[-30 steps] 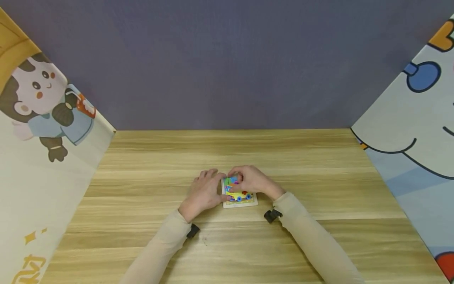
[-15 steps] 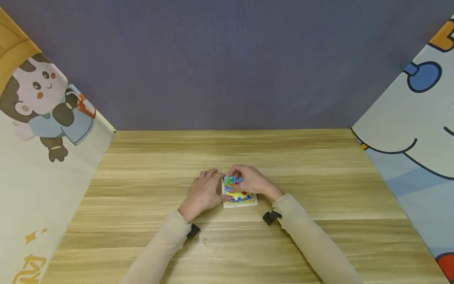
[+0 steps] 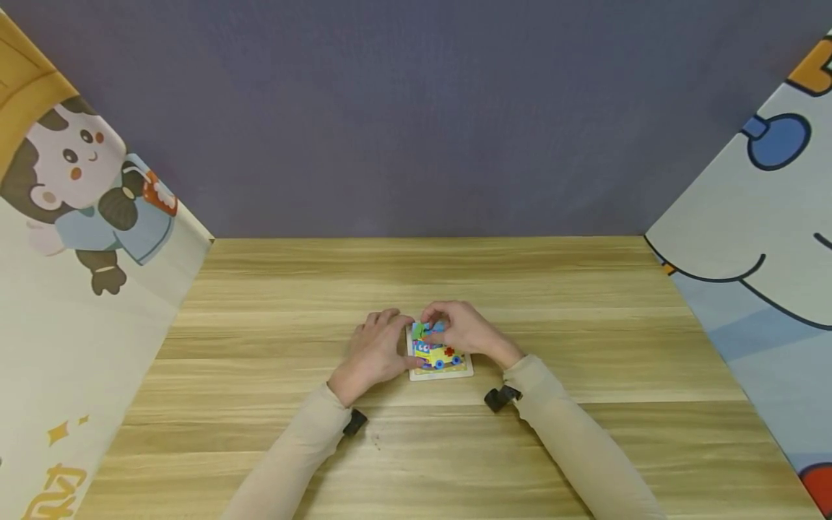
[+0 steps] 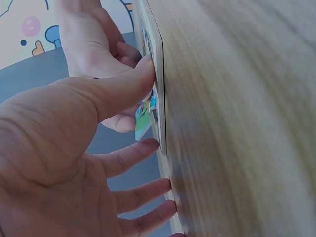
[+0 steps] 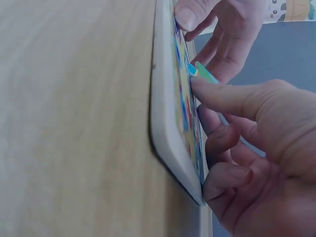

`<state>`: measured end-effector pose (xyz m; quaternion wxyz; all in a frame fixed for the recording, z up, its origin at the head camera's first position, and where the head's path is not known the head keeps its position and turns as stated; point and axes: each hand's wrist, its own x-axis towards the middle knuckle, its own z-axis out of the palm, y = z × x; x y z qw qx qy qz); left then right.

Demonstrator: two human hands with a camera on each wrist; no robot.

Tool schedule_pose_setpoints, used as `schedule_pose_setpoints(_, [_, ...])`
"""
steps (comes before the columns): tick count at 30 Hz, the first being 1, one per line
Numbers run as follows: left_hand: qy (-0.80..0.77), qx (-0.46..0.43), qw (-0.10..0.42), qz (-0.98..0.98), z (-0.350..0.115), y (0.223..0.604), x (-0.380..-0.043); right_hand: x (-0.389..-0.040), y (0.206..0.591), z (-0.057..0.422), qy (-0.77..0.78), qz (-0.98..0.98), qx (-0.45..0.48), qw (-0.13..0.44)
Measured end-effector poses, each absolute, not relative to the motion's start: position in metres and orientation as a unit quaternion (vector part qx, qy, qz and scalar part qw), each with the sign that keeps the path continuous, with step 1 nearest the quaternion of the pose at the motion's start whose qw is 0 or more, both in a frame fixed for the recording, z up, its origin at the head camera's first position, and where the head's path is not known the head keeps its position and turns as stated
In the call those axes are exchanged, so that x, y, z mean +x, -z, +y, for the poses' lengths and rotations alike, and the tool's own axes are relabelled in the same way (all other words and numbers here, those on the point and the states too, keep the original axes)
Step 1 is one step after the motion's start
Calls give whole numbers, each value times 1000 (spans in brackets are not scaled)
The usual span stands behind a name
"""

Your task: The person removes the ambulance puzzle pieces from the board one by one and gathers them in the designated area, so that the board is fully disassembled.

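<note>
A small jigsaw puzzle in a pale tray (image 3: 444, 375) lies on the table, showing a yellow ambulance (image 3: 430, 352) with a red cross and blue wheels. My left hand (image 3: 372, 355) lies along its left side, fingers straight and spread; the thumb presses on the tray's face and the index fingertip is at its edge. Over the top part of the picture, my right hand (image 3: 466, 331) pinches a green and blue puzzle piece (image 4: 142, 121), which tilts up out of the tray. In the right wrist view this piece (image 5: 206, 73) shows beyond the thumb; my fingers hide part of it.
The wood-grain table (image 3: 292, 282) runs back to a dark grey wall (image 3: 416, 123). Printed cartoon panels stand at the left (image 3: 78, 289) and right (image 3: 734, 217). A black wrist camera sits on each sleeve.
My right thumb has moved up off the ambulance, uncovering its front and red cross, and the green and blue piece has tipped up. The left hand has stayed in place.
</note>
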<state>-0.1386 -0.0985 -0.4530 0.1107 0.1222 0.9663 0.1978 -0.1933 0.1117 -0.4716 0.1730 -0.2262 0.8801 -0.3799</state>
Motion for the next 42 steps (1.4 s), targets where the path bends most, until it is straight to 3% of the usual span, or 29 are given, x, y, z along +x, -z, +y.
schedule_pose_setpoints(42, [-213, 119, 118, 963, -99, 455, -139, -202, 476, 143, 423, 870, -205, 150])
